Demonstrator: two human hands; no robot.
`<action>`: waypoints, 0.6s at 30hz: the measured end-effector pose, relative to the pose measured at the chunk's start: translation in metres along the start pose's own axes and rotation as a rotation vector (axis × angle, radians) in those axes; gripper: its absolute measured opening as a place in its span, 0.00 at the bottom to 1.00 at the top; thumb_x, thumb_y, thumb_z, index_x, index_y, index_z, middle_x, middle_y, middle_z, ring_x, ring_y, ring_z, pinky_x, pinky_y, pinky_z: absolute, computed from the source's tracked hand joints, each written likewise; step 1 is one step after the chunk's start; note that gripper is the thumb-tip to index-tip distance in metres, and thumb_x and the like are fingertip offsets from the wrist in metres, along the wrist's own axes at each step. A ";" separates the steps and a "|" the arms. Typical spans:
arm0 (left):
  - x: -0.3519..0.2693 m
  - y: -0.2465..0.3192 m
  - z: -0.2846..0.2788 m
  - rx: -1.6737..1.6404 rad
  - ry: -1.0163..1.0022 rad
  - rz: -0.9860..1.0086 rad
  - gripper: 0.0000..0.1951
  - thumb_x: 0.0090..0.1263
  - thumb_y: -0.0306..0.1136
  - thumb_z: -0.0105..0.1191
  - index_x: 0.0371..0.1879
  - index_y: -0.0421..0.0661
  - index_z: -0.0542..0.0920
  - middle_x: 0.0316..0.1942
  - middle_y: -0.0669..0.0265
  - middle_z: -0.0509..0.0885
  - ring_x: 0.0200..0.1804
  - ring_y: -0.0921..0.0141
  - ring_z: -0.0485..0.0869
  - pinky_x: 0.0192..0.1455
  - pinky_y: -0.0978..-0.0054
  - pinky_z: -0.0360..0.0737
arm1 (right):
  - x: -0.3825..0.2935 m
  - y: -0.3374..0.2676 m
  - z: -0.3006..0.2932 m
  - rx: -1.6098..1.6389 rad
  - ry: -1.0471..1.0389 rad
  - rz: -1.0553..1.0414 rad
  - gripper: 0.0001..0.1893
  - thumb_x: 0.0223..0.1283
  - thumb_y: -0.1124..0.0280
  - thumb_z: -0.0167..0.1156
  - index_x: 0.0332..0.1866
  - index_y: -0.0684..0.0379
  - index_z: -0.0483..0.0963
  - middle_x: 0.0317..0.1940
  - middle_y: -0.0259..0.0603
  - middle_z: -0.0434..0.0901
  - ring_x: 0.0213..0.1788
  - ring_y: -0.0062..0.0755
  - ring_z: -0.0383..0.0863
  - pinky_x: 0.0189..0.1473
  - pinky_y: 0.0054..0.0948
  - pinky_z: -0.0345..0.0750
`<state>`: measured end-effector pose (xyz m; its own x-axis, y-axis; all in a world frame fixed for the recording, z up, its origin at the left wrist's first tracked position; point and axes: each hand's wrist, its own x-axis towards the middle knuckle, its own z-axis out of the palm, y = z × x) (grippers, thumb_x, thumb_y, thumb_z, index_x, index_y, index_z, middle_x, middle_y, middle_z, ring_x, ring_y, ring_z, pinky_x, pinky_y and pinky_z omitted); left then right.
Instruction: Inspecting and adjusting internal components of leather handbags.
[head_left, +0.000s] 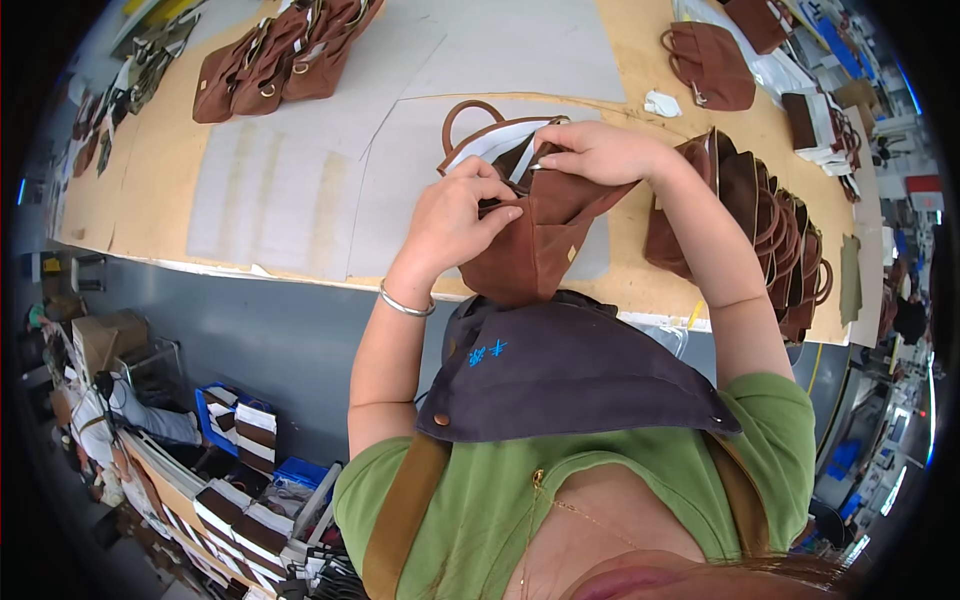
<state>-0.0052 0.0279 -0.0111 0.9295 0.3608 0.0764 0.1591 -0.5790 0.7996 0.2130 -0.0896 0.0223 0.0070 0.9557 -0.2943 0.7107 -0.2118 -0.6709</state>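
Note:
A brown handbag (517, 240) stands at the table's near edge, right against my apron, with its mouth spread and a pale lining showing. One rounded handle rises at its far side. My left hand (461, 214) pinches the bag's near upper edge between thumb and fingers. At the far right of the opening, my right hand (592, 152) grips the rim, its thumb by a small shiny metal piece. Part of the bag's inside is hidden behind my fingers. A small light tag sits on the bag's right side.
Several brown bags stand in a row (772, 232) beside my right forearm. Another cluster of brown bags (277, 67) is at the far left of the table (150, 187). A single bag (709, 66) and a crumpled white piece (662, 103) lie far right. A person (142, 409) is behind me at left.

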 end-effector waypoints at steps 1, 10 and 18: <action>0.000 -0.002 0.001 -0.028 0.019 -0.024 0.07 0.61 0.31 0.68 0.34 0.42 0.87 0.39 0.70 0.80 0.26 0.76 0.76 0.32 0.76 0.75 | 0.001 -0.011 0.000 -0.035 0.001 0.058 0.11 0.71 0.65 0.54 0.51 0.59 0.74 0.41 0.47 0.82 0.45 0.42 0.79 0.51 0.36 0.74; 0.007 -0.008 -0.008 0.051 0.096 -0.019 0.16 0.68 0.46 0.63 0.35 0.43 0.88 0.49 0.64 0.83 0.29 0.71 0.80 0.34 0.72 0.77 | -0.003 -0.012 -0.011 0.032 -0.025 -0.032 0.12 0.71 0.63 0.54 0.51 0.57 0.75 0.43 0.46 0.82 0.48 0.45 0.79 0.53 0.38 0.74; 0.001 0.011 0.008 0.372 0.335 0.163 0.19 0.57 0.51 0.70 0.34 0.51 0.79 0.36 0.71 0.77 0.34 0.69 0.77 0.45 0.69 0.64 | 0.007 0.000 -0.014 0.135 -0.206 0.074 0.10 0.67 0.70 0.57 0.50 0.60 0.78 0.37 0.35 0.81 0.43 0.28 0.78 0.51 0.30 0.75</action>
<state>0.0006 0.0157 -0.0070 0.8042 0.4229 0.4175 0.1849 -0.8458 0.5005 0.2230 -0.0798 0.0302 -0.0976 0.8778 -0.4690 0.6135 -0.3181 -0.7228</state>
